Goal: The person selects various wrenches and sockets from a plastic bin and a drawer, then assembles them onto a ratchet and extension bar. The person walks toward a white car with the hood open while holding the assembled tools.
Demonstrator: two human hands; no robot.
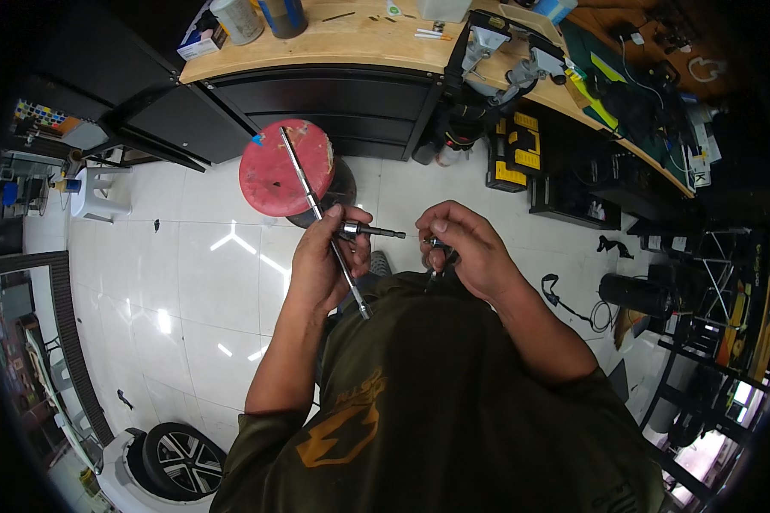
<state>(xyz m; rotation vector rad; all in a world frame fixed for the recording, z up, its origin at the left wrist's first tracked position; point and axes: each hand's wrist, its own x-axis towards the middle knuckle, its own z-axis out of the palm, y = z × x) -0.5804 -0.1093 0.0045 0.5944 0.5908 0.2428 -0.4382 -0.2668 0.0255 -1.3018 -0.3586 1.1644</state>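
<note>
Though behind rod (310, 196) in left hand (316, 256), red stool (268, 175) mostly visible.

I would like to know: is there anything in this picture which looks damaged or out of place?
Yes. The red stool looks worn: pale, ragged patches mark its right edge, and a dark spot shows on top. A black cord also lies loose on the floor at the right, looking untidy.

This side of the red stool (271, 168), the left hand (318, 256) holds a metal bar (301, 173); beyond the stool, a worktop (351, 47).
</note>
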